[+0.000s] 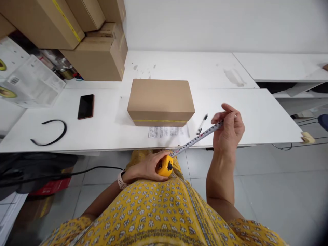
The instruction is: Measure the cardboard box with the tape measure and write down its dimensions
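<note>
My left hand [151,167] is wrapped round the yellow case of a tape measure [166,166], close against my body below the desk edge. From the case the marked blade runs out up and to the right. Its far end is pinched in my right hand [229,128], above the front of the desk; the very tip is hidden by the fingers. Beyond the blade a closed cardboard box [161,97] sits on the white desk, with a yellow line along its front. A printed sheet [167,132] lies partly under the box, and a pen [202,124] rests at its right.
On the desk's left lie a phone [86,106] and a black curved band [64,130]. Cardboard boxes [94,61] are stacked at the back left, beside a white carton with avocado pictures [30,82]. A dark cable [97,167] hangs below the desk's left side.
</note>
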The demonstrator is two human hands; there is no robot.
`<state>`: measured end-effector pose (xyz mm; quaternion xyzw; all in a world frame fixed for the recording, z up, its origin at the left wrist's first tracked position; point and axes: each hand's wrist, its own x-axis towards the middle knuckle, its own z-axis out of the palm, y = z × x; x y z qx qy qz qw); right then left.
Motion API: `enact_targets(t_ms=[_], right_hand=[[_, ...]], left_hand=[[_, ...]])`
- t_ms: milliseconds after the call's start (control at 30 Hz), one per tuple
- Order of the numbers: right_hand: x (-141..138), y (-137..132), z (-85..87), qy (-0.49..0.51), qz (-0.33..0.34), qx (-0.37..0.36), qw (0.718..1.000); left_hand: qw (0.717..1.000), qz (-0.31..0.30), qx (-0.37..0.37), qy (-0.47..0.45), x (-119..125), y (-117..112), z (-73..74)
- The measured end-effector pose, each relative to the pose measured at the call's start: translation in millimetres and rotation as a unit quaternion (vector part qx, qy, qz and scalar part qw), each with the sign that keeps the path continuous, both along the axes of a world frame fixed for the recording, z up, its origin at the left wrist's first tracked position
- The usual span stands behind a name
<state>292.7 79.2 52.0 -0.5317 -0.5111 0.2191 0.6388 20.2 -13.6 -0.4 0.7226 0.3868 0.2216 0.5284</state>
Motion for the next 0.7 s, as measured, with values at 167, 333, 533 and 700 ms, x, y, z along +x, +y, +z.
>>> enact_targets(t_ms=[167, 333, 533, 700], right_hand=[[-2, -33, -15.0, -0.003, -0.012, -0.009, 1.000], [-44, -76, -45.8, -0.116, 0.083, -0.063, 0.988], [-41, -67, -74.9, -0.160, -0.020, -0.096, 0.982], [4, -11, -110.5, -0.171, -0.155, -0.194, 0.953]], left_hand=[[1.000, 0.008, -0.025, -0.006, 4, -1, -1.1], [0.995, 0.076, -0.034, -0.046, 1, -3, 7.8], [0.966, 0.183, 0.166, -0.073, -20, 21, 38.9], [0.873, 0.260, 0.413, -0.010, -36, 85, 72.1]])
